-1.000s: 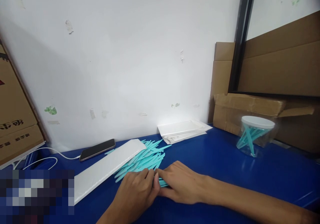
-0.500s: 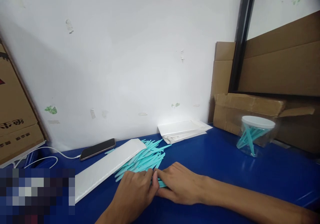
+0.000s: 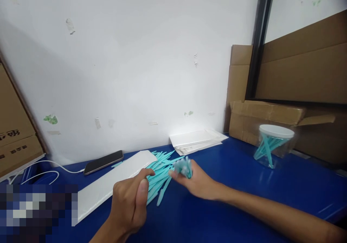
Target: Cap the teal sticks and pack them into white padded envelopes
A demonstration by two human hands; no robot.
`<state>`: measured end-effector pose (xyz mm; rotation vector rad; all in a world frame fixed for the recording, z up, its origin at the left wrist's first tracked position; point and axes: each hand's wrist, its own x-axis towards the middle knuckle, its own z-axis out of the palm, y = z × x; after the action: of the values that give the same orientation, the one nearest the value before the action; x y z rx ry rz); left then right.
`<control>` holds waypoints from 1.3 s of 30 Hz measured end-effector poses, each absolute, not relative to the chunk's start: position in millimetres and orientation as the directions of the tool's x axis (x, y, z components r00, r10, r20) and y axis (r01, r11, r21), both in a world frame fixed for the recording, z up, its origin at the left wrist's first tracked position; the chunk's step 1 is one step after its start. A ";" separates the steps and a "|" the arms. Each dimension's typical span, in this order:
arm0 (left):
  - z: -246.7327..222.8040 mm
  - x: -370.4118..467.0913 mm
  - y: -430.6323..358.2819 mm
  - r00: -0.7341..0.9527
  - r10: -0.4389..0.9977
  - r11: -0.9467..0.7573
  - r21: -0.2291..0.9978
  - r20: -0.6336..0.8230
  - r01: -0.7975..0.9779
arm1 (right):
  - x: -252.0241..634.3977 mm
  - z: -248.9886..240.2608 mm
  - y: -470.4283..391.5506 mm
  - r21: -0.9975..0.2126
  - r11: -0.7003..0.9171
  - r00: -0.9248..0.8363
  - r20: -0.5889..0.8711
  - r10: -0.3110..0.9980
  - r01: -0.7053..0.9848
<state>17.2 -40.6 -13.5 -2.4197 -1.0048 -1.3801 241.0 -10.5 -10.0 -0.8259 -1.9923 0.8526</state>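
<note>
A loose pile of turquoise sticks lies on the blue table, partly beside a long white padded sleeve. My right hand is wrapped round a bundle of turquoise sticks, their ends pointing up toward me, at the pile's right edge. Left of the pile, my left hand has its fingers curled and its thumb raised; whether anything is inside is hidden. A clear jar with a white lid stands at the right with more turquoise sticks in it.
White flat envelopes are stacked by the wall. A phone with a white cable lies at the left. Cardboard boxes stand at the back right, and another carton is at the far left.
My hands have moved apart, the left one toward the left. My right hand has lifted, and the bundle in it now shows end-on. The view has shifted slightly.
</note>
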 end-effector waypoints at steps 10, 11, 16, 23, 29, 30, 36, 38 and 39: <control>-11.9 23.2 -40.5 0.433 0.357 -0.783 0.012 0.828 0.623 | 239.7 -13.1 1.7 -0.915 0.221 -0.270 0.319 0.908 -0.337; -11.9 22.8 -40.2 0.433 0.364 -0.776 0.011 0.825 0.630 | 239.2 -17.8 2.6 -0.925 0.203 -0.284 0.299 0.911 -0.323; -10.4 19.7 -35.1 0.407 0.444 -0.680 0.004 0.798 0.733 | 235.4 -33.9 4.6 -0.956 0.146 -0.360 0.234 0.903 -0.255; -2.5 2.5 -13.9 0.305 0.592 -0.358 -0.095 0.746 0.929 | 232.3 -32.5 10.9 -0.923 0.275 -0.215 0.336 0.917 -0.270; -16.2 -32.4 9.8 0.203 0.817 -0.223 -0.030 0.539 0.974 | 232.7 -42.2 14.8 -0.970 0.231 -0.426 0.239 0.873 -0.070; -20.0 -37.6 12.6 0.186 0.855 -0.204 -0.015 0.483 0.979 | 232.9 -41.9 14.6 -0.975 0.212 -0.432 0.221 0.874 -0.069; -26.1 -49.7 18.2 0.138 0.955 -0.162 0.072 0.263 0.984 | 235.3 -34.6 13.2 -0.976 0.190 -0.410 0.215 0.886 -0.102; -22.8 -48.0 17.5 0.152 0.960 -0.178 0.094 0.233 0.980 | 236.2 -35.3 13.9 -0.975 0.202 -0.409 0.220 0.886 -0.088; -21.3 -46.8 17.2 0.155 0.963 -0.181 0.101 0.222 0.978 | 236.5 -36.2 14.3 -0.975 0.206 -0.414 0.221 0.883 -0.082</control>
<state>-46.8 17.2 -21.3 -2.3364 -1.9665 -0.3649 236.5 14.3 -36.2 -0.7780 -1.5863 1.3565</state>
